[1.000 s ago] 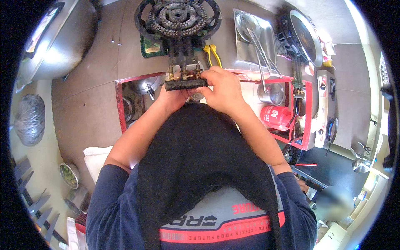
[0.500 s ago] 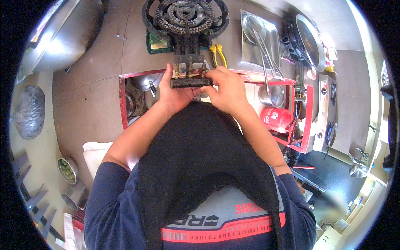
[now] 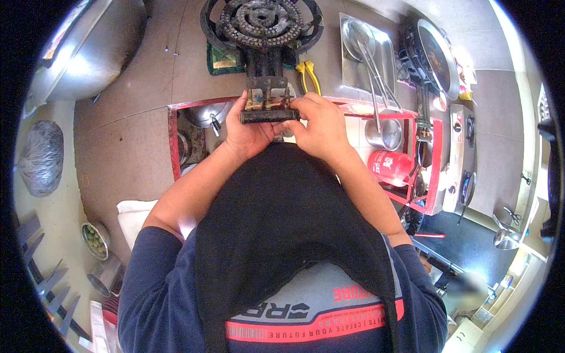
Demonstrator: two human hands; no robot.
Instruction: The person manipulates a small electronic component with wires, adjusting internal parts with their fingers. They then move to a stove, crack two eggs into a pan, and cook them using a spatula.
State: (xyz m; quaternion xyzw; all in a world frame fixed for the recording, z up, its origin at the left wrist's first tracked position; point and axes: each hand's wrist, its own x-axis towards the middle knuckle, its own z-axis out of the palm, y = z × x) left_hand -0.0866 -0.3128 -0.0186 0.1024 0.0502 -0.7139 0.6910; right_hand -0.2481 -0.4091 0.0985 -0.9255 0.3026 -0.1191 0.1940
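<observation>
A blackened cast-iron gas burner with rings of holes lies on the counter in front of me. At its near end, a dark gas manifold pipe carries upright brass valves. My left hand cradles the pipe's left side from beneath, thumb up along its end. My right hand grips the pipe's right end between thumb and curled fingers. Whatever lies under my left palm is hidden. Yellow-handled pliers rest just beyond my right hand, and a green-edged pad sticks out from under the burner.
A large metal pot stands at the far left. On the right are a steel tray with a strainer and tongs, and a wok on another burner. Below, a red frame holds a pot and a red gas cylinder.
The near end of the pipe has tilted very slightly, and my left thumb has shifted a little to the right. Both hands keep their hold.
</observation>
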